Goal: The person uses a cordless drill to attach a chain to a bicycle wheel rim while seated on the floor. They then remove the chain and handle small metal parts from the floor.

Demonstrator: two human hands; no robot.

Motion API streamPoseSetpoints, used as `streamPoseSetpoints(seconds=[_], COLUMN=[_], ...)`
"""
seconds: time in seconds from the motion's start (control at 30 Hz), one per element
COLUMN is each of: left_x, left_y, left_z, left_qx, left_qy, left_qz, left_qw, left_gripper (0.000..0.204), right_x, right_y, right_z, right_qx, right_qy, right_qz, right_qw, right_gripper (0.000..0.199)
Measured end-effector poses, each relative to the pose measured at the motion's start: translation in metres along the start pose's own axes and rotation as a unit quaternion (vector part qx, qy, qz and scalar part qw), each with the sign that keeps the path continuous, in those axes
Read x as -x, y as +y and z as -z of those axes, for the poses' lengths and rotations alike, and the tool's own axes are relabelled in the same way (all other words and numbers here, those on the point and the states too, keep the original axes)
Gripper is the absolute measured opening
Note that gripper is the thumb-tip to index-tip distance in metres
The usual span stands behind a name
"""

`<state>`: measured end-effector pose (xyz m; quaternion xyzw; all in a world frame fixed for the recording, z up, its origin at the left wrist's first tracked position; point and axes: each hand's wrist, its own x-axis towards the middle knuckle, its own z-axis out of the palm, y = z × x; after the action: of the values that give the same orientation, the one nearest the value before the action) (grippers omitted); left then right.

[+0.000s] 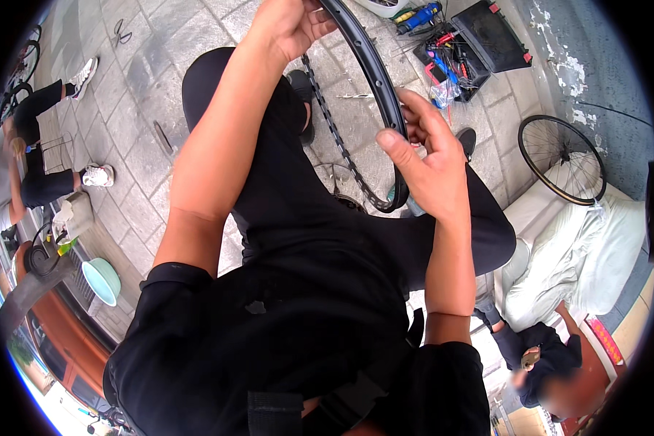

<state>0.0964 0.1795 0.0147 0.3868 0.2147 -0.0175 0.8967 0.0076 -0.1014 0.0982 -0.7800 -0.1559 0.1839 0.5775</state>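
Observation:
A bare black bicycle rim (374, 69) with small holes along its inner face stands upright before me, between my legs. Its spokeless hoop runs out of the picture at the top. My left hand (291, 27) is closed at the upper part of the rim, its fingers curled against the edge; its far side is cut off. Lower down, my right hand (436, 156) holds the rim's right side loosely, with the thumb in front and the fingers partly hidden behind it.
An open black toolbox (454, 65) full of tools lies ahead right on the paving. A spoked wheel (563, 160) leans at the right near a white cover (567, 254). A seated person (36, 145) is at the left, near a light-blue basin (102, 281). Another person (541, 356) is at lower right.

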Motion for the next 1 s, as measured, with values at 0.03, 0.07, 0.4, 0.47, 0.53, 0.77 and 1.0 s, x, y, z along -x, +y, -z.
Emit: streamPoseSetpoints(seconds=[0.03, 0.07, 0.4, 0.47, 0.53, 0.77, 1.0], left_x=[-0.001, -0.003, 0.017, 0.017, 0.009, 0.020, 0.000], left_y=[0.002, 0.003, 0.004, 0.004, -0.001, 0.005, 0.009], left_z=[0.002, 0.003, -0.005, 0.000, 0.010, -0.003, 0.006], left_qx=[0.010, 0.024, 0.005, -0.021, -0.011, -0.087, -0.016], left_qy=[0.007, 0.013, -0.005, -0.028, -0.028, -0.073, -0.016], left_qz=[-0.017, -0.032, 0.027, 0.040, 0.035, 0.032, -0.030], left_qw=[1.000, 0.999, 1.000, 0.999, 0.999, 0.993, 0.999], left_gripper=[0.043, 0.044, 0.059, 0.062, 0.064, 0.048, 0.037], right_x=[0.019, 0.034, 0.006, -0.001, -0.008, -0.056, 0.043], right_y=[0.010, 0.018, 0.007, -0.014, -0.025, -0.026, 0.055], right_z=[0.003, 0.009, -0.013, -0.012, -0.015, -0.015, -0.012], right_qx=[0.036, 0.055, -0.018, -0.023, -0.025, 0.065, 0.005], right_qy=[0.013, -0.033, -0.008, -0.001, 0.005, -0.073, -0.050], right_qz=[0.042, 0.004, -0.071, -0.063, -0.048, -0.106, -0.015], right_qw=[0.998, 0.998, 0.997, 0.998, 0.999, 0.990, 0.999], right_gripper=[0.047, 0.059, 0.029, 0.029, 0.032, 0.038, 0.051])
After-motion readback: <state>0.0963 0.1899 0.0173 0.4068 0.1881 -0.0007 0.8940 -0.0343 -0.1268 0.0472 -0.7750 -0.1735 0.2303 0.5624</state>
